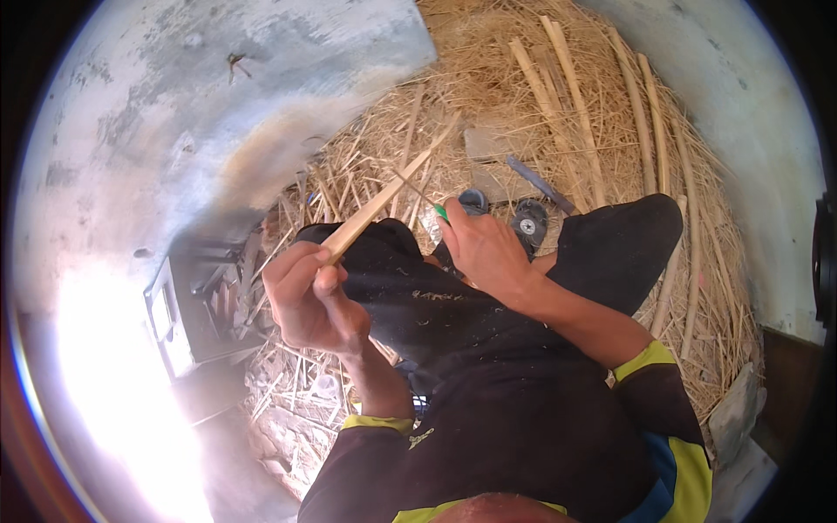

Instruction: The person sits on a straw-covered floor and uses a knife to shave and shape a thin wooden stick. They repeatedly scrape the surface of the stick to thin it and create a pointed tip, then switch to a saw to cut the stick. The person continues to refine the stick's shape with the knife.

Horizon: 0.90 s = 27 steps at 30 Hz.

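Note:
My left hand (309, 296) pinches the near end of a split bamboo strip (370, 212). The pale strip slants up and away to the right over my lap, thinning toward its far tip. Closed around a green-handled knife (440, 212) is my right hand (490, 248), to the right of the strip. Its narrow blade points up and left and meets or crosses the strip near the middle of its length; whether it cuts in cannot be made out. Most of the handle is hidden in my fingers.
Straw and shavings (488, 52) cover the floor. Long bamboo poles (580, 105) lie at the far right. A dark flat blade (536, 181) rests beyond my shoes (529, 225), beside a flat stone block (495, 144). A pale wall (261, 78) stands at left, near a metal box (205, 301).

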Motion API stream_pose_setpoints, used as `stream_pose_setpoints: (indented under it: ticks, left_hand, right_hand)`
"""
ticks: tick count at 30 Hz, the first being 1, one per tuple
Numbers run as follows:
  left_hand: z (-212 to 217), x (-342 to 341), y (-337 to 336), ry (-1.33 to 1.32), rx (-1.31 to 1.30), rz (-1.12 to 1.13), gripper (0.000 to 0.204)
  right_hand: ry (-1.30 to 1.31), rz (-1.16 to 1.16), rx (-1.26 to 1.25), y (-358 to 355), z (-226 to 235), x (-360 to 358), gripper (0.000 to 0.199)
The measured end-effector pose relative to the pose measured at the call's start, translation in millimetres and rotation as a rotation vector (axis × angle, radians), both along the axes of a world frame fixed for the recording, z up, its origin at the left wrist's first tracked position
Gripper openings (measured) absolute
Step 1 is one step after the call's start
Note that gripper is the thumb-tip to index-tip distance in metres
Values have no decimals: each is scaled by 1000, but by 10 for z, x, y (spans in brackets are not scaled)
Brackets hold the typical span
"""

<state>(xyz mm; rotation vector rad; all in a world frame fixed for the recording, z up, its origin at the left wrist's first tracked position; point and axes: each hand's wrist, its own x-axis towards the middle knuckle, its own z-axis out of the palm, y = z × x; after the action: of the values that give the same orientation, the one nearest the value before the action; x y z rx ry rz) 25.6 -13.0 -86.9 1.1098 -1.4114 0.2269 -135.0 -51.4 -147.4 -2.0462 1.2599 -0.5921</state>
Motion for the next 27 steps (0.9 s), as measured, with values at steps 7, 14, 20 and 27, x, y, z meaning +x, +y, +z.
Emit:
stream_pose_setpoints:
  ticks: [7, 14, 20, 27]
  left_hand:
    - [-39, -132, -44, -22, -54, -1, 31]
    - [-80, -172, -49, -44, 5, -20, 35]
    - [-103, -57, -80, -26, -9, 38, 31]
    - [-181, -41, 83, -68, -14, 38, 28]
  right_hand:
    - [-179, -35, 67, 49, 70, 37, 23]
    - [-359, 3, -284, 80, 98, 75, 20]
    - [-256, 18, -265, 11, 138, 206, 19]
    - [-277, -39, -402, 104, -208, 315, 20]
